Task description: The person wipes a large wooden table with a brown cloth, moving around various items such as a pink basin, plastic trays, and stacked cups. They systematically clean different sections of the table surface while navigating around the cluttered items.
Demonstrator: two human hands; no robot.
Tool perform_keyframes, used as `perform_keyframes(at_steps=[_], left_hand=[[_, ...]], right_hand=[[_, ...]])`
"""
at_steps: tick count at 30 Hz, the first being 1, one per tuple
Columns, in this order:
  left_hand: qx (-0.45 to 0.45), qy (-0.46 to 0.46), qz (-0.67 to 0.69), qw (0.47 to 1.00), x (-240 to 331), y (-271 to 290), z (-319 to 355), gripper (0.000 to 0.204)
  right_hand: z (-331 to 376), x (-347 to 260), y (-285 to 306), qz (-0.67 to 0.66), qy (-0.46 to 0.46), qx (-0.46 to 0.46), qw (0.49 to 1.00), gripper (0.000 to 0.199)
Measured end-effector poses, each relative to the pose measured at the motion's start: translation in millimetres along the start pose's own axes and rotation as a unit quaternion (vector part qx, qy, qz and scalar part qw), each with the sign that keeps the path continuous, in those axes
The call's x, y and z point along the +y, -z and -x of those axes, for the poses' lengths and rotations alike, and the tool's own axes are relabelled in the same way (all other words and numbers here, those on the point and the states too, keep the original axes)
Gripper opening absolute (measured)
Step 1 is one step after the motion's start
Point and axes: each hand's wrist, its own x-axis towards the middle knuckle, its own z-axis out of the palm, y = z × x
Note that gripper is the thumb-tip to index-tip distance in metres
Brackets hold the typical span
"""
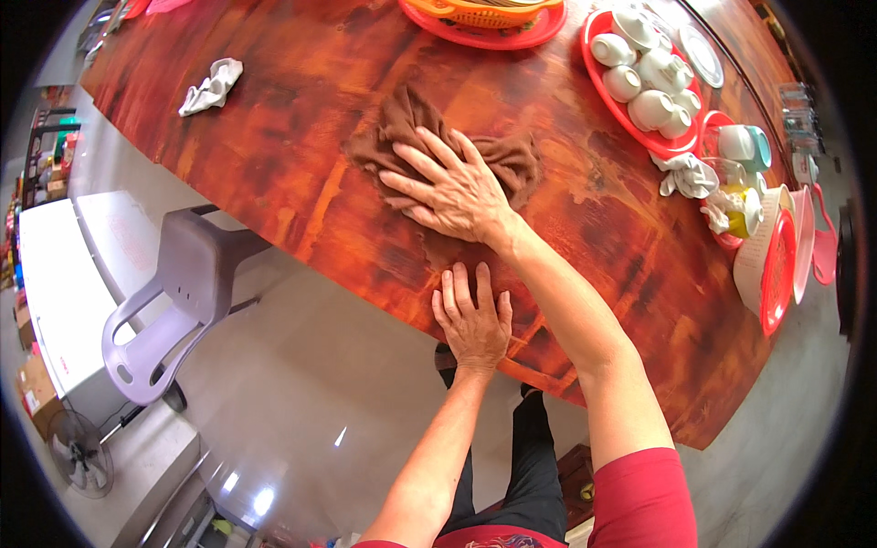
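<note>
Head view shows the right hand spread flat upon the brown cloth on the table, left hand open near its edge; too wide rightward sweep might knock the cups.

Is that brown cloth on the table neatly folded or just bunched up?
Bunched up: the brown cloth shows loose, uneven wrinkles around the flat right hand; the part underneath is hidden.
</note>
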Motion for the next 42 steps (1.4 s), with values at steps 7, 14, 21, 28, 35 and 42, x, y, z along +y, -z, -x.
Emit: perform_keyframes(at_steps=[7,14,21,28,35,42], left_hand=[[0.005,-0.01,0.008,1.0,0,1,-1,0.057],[-0.001,-0.013,0.015,1.0,-3,0,0,0.057],[-0.002,-0.009,0.24,0.971,-21,15,-1,0.058],[0.11,0.143,0.315,0.932,-117,38,-4,0.056],[0.138,0.255,0.32,0.902,-158,49,-11,0.052],[0.131,0.225,0.196,0.945,-153,47,-31,0.052]], right_hand=[[125,-11,36,0.086,-0.183,-0.009,0.979,0.058],[271,-86,53,0.088,-0.291,-0.062,0.951,0.051],[236,-128,36,0.099,-0.238,-0.054,0.965,0.052],[97,-123,2,0.071,-0.182,0.001,0.981,0.053],[-36,-154,-49,-0.028,-0.037,0.002,0.999,0.069],[26,-118,-28,-0.02,-0.075,0.045,0.996,0.051]])
